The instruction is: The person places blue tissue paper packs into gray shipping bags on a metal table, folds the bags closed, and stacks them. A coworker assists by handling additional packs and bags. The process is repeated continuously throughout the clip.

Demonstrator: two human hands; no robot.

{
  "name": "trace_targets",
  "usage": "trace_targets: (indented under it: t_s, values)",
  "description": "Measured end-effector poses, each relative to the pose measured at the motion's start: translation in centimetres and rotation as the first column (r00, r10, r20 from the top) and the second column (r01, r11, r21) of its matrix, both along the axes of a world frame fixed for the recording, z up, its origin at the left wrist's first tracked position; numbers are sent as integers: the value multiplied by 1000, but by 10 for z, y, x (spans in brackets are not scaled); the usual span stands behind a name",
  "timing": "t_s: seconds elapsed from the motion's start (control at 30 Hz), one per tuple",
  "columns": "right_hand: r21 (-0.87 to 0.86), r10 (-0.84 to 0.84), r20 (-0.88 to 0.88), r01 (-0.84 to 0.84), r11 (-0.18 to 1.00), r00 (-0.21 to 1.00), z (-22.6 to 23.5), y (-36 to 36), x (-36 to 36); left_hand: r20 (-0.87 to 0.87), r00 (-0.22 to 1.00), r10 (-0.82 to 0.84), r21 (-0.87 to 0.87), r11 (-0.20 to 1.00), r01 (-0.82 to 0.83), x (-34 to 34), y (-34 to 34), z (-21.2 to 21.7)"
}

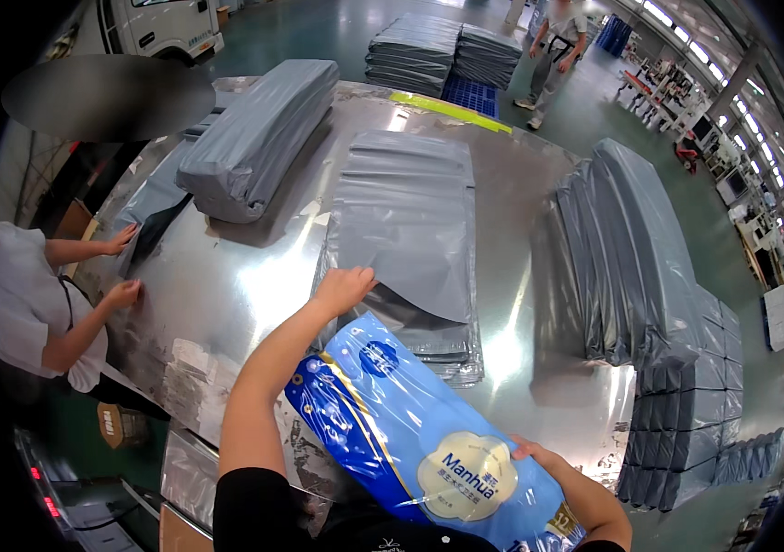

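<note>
A stack of flat grey plastic mailing bags (406,207) lies in the middle of the metal table. My left hand (344,290) is closed on the near edge of the top bag, lifting it so its dark inside shows. A long blue plastic-wrapped package (392,400) with a cream label is tilted across the near edge of the table, against my body. Its upper end is close to the bag's raised mouth. Wrapped around the package's right side is my right hand (544,460), its fingers partly hidden.
A filled grey parcel (259,138) lies at the far left; several more stand in a row (627,248) at the right. At left a co-worker's hands (121,267) hold another grey bag. Stacked parcels (686,423) stand beyond the table's right edge. A person (559,55) stands behind.
</note>
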State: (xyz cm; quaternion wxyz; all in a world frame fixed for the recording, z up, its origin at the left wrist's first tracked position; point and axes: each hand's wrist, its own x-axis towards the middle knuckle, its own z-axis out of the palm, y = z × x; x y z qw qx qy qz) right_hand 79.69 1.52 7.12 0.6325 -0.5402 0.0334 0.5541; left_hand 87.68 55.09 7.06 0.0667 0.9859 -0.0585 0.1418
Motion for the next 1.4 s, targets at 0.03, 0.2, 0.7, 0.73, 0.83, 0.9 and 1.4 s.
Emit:
trace_targets:
  t_s: [0.03, 0.2, 0.7, 0.73, 0.83, 0.9, 1.4]
  values:
    - [10, 1, -19, -1, 1000, 1000, -9, 7, 2, 52, 998, -40, 31, 999, 38, -2, 4, 5]
    - [40, -57, -33, 58, 998, 998, -30, 23, 38, 69, 980, -187, 261, 951, 164, -6, 52, -3]
    - [12, 140, 971, 623, 782, -194, -34, 251, 253, 309, 858, 410, -613, 776, -150, 114, 44, -74]
    - [24, 73, 987, 589, 808, -140, -43, 270, 283, 252, 874, 416, -684, 716, -144, 122, 52, -88]
    - [-40, 12, 998, 490, 871, 60, -78, 313, 336, 52, 914, 402, -862, 481, -162, 133, 78, -126]
    - [-220, 142, 969, 455, 863, 201, -88, 312, 344, 73, 933, 353, -783, 600, -165, 135, 79, -126]
    - [-551, 620, 516, -326, 768, 591, -49, 17, -98, -468, 675, -570, -741, 669, 52, -344, -143, -73]
